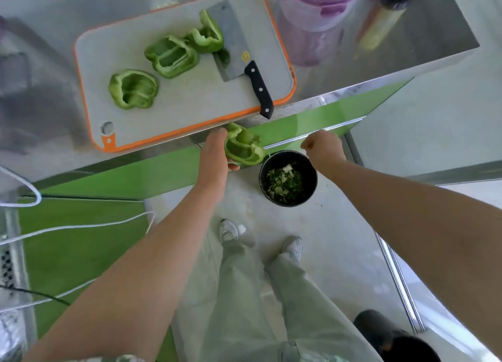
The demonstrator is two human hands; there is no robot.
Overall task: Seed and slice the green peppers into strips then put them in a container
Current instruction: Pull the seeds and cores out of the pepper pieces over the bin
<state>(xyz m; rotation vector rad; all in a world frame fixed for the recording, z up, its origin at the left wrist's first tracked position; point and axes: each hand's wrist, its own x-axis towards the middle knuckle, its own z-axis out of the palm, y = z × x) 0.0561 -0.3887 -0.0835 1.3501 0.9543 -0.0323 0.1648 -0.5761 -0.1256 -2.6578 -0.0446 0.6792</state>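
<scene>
Four pepper halves — one cleaver

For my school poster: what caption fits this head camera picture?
Left hand holds a pepper half by the black bin; three halves and cleaver lie on the board.

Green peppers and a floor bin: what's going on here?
A person is seeding peppers. Their left hand holds a pepper half off the counter, beside a black bin of scraps on the floor; the right hand, fingers curled, is over the bin. Three halves lie unsliced on the cutting board by the cleaver.
</scene>
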